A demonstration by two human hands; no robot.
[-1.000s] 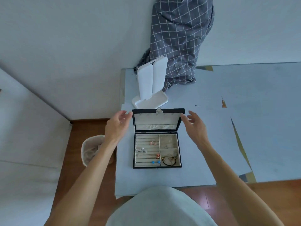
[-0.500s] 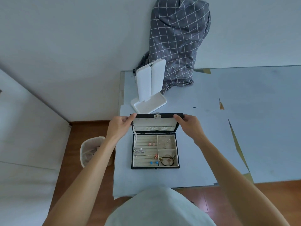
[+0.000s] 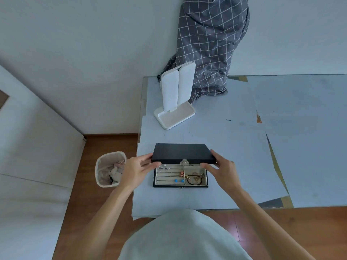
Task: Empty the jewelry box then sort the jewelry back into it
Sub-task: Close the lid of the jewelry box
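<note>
Pale grey paper covers the desk (image 3: 281, 109), and near its front edge sits the flat black jewelry box (image 3: 180, 182), cream trays showing small earrings and a gold bracelet (image 3: 194, 180). My left hand (image 3: 136, 170) and right hand (image 3: 222, 170) each pinch a front corner of its rigid black hinged lid (image 3: 183, 153), thumbs under, fingers on top, the lid half lowered. It seems light and stiff, best held at the corners, clear of the small metal clasp (image 3: 184, 162); the loose pieces could spill easily.
</note>
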